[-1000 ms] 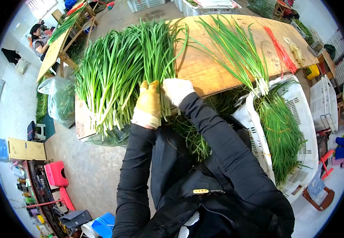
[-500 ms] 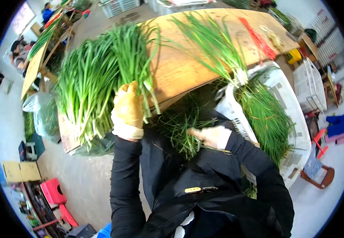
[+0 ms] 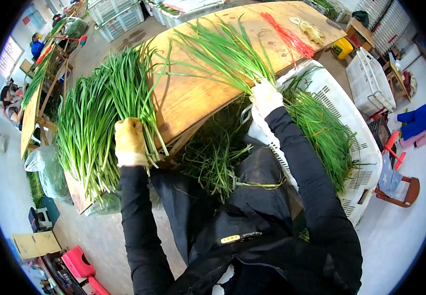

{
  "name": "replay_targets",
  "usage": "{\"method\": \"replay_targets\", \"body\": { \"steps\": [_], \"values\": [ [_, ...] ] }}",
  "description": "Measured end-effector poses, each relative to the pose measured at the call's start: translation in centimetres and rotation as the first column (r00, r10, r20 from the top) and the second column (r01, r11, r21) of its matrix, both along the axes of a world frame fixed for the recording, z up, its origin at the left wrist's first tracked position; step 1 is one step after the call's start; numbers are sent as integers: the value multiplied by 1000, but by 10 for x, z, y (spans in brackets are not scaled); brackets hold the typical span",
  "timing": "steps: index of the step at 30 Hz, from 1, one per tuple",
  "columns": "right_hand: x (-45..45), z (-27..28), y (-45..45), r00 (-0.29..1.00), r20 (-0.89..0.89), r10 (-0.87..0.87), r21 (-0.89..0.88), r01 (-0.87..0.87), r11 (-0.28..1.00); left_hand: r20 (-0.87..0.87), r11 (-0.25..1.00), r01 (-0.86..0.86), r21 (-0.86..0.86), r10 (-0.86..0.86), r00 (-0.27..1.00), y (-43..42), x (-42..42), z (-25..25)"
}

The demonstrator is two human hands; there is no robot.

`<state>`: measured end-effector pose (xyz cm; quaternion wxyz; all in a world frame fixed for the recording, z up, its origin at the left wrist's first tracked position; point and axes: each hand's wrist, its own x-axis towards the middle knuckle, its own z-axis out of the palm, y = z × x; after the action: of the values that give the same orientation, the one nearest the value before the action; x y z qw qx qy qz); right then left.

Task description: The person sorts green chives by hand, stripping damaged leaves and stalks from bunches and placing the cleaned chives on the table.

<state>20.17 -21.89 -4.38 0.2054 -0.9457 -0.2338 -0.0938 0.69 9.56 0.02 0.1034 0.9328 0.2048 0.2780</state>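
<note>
Head view: what are the hands on?

Left hand [image 3: 129, 137], pale yellow glove, is curled over the near right side of the big pile [image 3: 87, 128]. Right hand [image 3: 266, 96], white glove, is clamped on the stalk ends of the small bunch [image 3: 232, 56] at the table edge.

Materials?

Table [image 3: 188, 101]: worn plywood, grain showing. Crate [image 3: 340, 101]: white slotted plastic, thin greens [image 3: 316, 132] inside. Red strings [image 3: 289, 37]: thin, stringy, flat on the wood.

Anything hidden?

Left fingertips are tucked under; cannot tell if they grip stalks. Right fingers' undersides also out of sight. Loose scraps [image 3: 213, 157] below the table run into shadow. Clear bag [image 3: 50, 169] contents hard to make out.

How do the greens look?

Pile: dense, long flat leaves, pale stalk ends toward the wearer, on the table's left end. Small bunch: sparser, fanned, some yellowish blades, white ends gathered.
</note>
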Motion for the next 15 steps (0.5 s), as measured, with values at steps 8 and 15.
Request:
{"method": "replay_targets", "body": {
  "steps": [8, 15],
  "values": [
    [-85, 38, 18, 964, -111, 241, 33, -239, 971, 310, 72, 365, -928, -395, 865, -115, -6, -22],
    [-138, 41, 18, 944, 235, 231, 208, -281, 937, 392, -640, 181, -747, -205, 897, -152, 29, -40]
  ]
}}
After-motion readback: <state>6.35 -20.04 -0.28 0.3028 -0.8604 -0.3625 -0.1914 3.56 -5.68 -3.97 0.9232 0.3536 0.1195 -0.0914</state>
